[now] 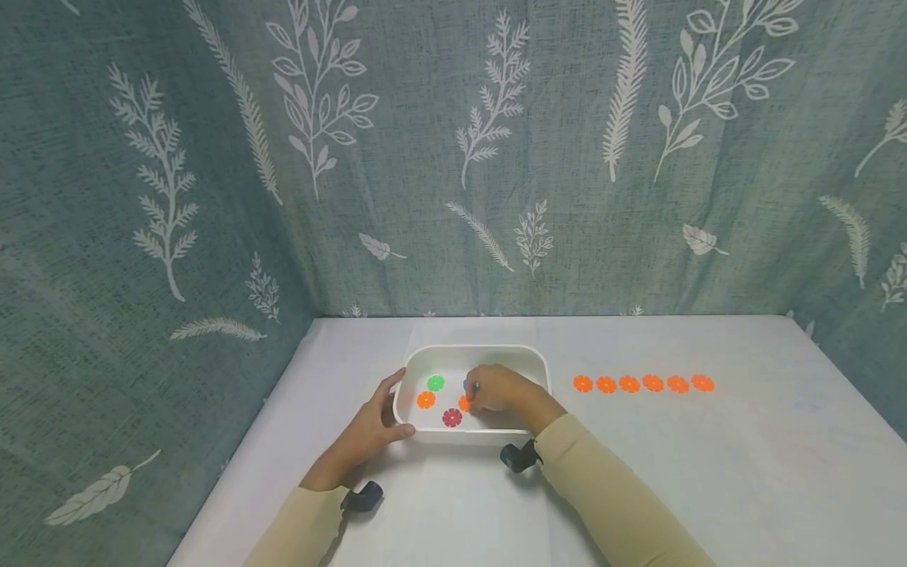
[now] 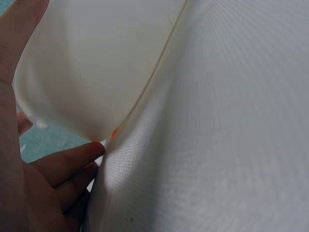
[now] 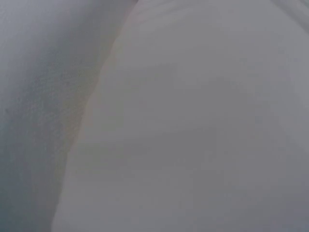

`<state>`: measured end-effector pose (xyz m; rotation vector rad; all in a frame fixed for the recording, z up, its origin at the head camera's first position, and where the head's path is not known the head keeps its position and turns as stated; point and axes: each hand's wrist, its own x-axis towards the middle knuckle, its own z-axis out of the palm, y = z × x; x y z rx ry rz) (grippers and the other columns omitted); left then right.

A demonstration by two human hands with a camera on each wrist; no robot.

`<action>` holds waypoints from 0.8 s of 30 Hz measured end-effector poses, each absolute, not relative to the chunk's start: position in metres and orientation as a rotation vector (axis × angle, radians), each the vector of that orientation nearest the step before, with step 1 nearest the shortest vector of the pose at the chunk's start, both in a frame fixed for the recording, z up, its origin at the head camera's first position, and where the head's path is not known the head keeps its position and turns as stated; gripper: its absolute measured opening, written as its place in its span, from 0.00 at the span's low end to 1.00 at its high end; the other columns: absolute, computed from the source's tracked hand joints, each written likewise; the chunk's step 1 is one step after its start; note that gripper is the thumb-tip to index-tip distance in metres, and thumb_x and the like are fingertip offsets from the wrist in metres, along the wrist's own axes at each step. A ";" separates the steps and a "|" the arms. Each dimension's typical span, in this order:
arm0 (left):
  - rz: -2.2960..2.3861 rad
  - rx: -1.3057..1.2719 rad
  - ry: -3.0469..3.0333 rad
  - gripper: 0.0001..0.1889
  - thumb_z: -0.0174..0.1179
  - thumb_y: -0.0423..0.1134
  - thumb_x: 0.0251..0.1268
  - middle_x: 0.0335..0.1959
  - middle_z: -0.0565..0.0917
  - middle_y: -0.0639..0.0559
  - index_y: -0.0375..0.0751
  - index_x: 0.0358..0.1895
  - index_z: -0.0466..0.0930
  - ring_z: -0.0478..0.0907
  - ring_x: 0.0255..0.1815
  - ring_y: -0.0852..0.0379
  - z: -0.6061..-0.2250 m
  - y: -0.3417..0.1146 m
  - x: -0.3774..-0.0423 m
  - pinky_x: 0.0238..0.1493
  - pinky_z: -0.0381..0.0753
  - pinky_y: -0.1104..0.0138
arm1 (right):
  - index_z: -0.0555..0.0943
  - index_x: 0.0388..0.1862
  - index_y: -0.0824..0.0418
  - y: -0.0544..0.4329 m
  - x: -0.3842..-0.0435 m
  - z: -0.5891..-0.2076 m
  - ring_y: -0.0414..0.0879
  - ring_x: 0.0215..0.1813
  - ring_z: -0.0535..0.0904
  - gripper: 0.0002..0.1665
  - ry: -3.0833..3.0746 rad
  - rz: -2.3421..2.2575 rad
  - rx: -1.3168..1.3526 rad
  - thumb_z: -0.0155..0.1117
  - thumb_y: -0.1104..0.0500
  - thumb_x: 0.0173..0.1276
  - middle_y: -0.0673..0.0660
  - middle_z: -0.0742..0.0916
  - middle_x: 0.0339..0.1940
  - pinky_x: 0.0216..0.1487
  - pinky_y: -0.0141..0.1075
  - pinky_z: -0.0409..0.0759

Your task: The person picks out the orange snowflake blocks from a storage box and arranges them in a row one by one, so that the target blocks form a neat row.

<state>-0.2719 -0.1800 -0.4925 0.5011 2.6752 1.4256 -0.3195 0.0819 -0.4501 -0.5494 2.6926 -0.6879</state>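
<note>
A white plastic tray [image 1: 482, 437] holds several small notched discs: a green disc [image 1: 435, 383], an orange disc [image 1: 426, 400], a dark red disc [image 1: 452, 417], and a second orange disc [image 1: 464, 404] partly covered by fingers. My left hand [image 1: 372, 425] grips the tray's left end, thumb at the front corner and fingers along the side. In the left wrist view, fingertips meet the tray's wall [image 2: 101, 63]. My right hand [image 1: 499, 390] reaches down inside with curled fingers, beside a blue disc [image 1: 465, 384] mostly hidden. I cannot tell whether it pinches a disc.
To the tray's right, several orange discs [image 1: 629, 384] lie in a row on the white tabletop [image 1: 708, 472]. A green leaf-patterned curtain [image 1: 439, 157] rises behind and at both sides. The right wrist view shows only blurred pale surfaces.
</note>
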 end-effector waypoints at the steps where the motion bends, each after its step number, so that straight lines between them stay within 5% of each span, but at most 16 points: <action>1: 1.425 0.502 2.676 0.56 0.75 0.52 0.49 0.70 0.66 0.37 0.55 0.78 0.46 0.69 0.66 0.39 -0.492 -0.180 -0.272 0.60 0.70 0.44 | 0.82 0.34 0.52 0.082 -0.319 -0.450 0.45 0.39 0.74 0.08 2.700 -0.688 -0.554 0.74 0.59 0.58 0.46 0.82 0.34 0.48 0.40 0.75; 6: 1.422 0.507 2.682 0.56 0.75 0.52 0.49 0.70 0.67 0.37 0.55 0.78 0.46 0.69 0.66 0.40 -0.494 -0.181 -0.273 0.60 0.69 0.43 | 0.84 0.44 0.51 0.081 -0.319 -0.452 0.45 0.44 0.75 0.16 2.700 -0.701 -0.553 0.75 0.61 0.56 0.45 0.83 0.37 0.57 0.42 0.73; 24: 1.383 0.477 2.712 0.55 0.74 0.52 0.50 0.70 0.67 0.37 0.55 0.78 0.46 0.69 0.67 0.41 -0.495 -0.181 -0.275 0.61 0.67 0.42 | 0.78 0.36 0.52 0.085 -0.318 -0.446 0.45 0.38 0.74 0.13 2.718 -0.687 -0.613 0.74 0.60 0.57 0.47 0.80 0.32 0.45 0.38 0.75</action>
